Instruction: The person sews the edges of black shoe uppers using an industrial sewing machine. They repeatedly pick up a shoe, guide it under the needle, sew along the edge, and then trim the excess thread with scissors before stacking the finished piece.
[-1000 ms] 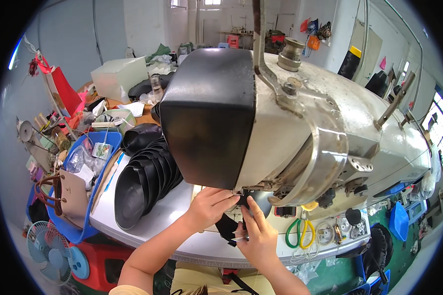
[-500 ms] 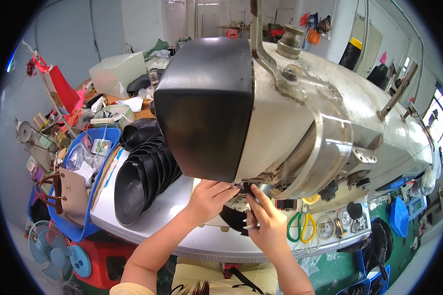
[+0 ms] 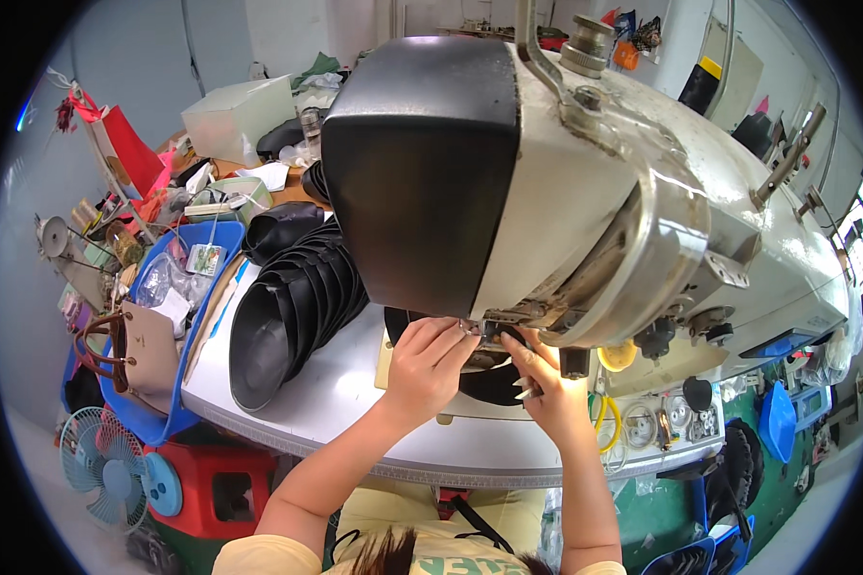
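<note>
My left hand (image 3: 428, 369) is closed in a pinch right below the sewing machine's head (image 3: 417, 192), by the needle area. What its fingertips hold is hidden there. My right hand (image 3: 552, 383) is beside it, with its fingers bent in toward the same spot. Small silvery tips show among its curled fingers; their kind I cannot make out. A curved black piece (image 3: 494, 385) lies under the machine between the hands, partly covered by them. Left of the machine, a nested row of black curved pieces (image 3: 264, 335) rests on the white table (image 3: 355, 422).
A blue bin (image 3: 177, 407) with a handbag (image 3: 151, 350) stands at the left, above a red stool (image 3: 216, 489) and a fan (image 3: 105, 465). Yellow-handled scissors (image 3: 607, 426) and several bobbins lie right of my right hand. The machine's bulky arm (image 3: 777, 268) stretches rightward.
The whole view has shifted, placing the machine higher and farther right. Both hands stay at the needle area. Brighter light falls on my right hand, whose fingers are more bent.
</note>
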Tool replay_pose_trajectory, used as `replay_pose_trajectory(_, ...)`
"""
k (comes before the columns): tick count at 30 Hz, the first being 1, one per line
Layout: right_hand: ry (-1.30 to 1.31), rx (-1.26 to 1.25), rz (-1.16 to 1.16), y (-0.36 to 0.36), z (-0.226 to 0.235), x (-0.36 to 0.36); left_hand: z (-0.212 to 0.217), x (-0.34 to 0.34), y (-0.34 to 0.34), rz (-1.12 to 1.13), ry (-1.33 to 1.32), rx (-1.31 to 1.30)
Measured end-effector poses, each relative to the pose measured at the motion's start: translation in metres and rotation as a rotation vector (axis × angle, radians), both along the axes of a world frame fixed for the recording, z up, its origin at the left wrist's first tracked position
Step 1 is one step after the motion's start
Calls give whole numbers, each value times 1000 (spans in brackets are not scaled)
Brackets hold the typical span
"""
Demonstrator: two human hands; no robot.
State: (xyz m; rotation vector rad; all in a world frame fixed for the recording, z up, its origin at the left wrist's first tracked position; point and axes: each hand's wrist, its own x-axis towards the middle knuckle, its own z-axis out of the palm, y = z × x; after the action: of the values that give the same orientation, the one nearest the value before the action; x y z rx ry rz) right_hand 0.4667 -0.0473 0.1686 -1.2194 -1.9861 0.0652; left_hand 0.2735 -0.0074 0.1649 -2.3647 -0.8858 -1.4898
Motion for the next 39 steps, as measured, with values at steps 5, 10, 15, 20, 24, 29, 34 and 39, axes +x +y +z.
replay_pose_trajectory(5, 23, 67, 9, 8, -1, 4, -6, 3, -3, 47, -18, 32)
replay_pose_trajectory(10, 58, 113, 16, 15, 0, 6, -10, 6, -14, 65, -46, -43)
replay_pose_trajectory(15, -115, 216, -71, 8, 10, 3, -22, 1, -23, 24, -314, -251)
replay_pose_trajectory(20, -204, 298, -7, -33, 21, -23, -102, -38, 5, -483, -1574, -1251)
replay_pose_trajectory(24, -184, 169, 44, -42, -6, -52, -105, -73, 19, -1072, -1497, -1807)
replay_pose_trajectory(29, -101, 175, 38, -42, -16, -62, -81, -91, 34, -1016, -1048, -1631)
replay_pose_trajectory(34, -121, 158, 45, -44, -20, -54, -81, -88, 19, -929, -1060, -1512)
replay_pose_trajectory(39, -70, 128, 32, -45, -23, -48, -81, -83, 9, -874, -1092, -1459)
